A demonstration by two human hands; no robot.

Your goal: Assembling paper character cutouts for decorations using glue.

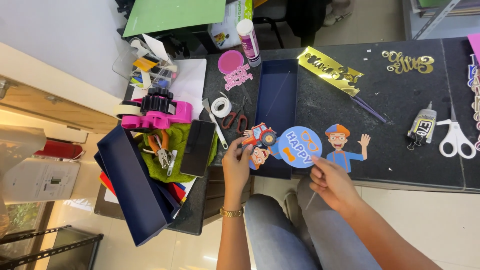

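Observation:
My left hand [236,165] pinches a paper cutout of a red tractor [260,135] with a small cartoon face cutout just under it, at the table's front edge. My right hand [330,180] touches the lower right rim of a round blue paper disc [299,146] with glasses and a bow tie on it. Next to the disc lies a cartoon figure cutout [342,147] with an orange cap, waving. A shallow dark blue box tray [276,95] lies behind these pieces.
A black phone [198,147], orange pliers [161,147] on green cloth, a pink tape dispenser [157,114], a white tape roll [221,106], red scissors [235,120], white scissors [456,139], a glue tube [422,126], gold cutouts [330,70] and a purple glue stick [248,42] surround them.

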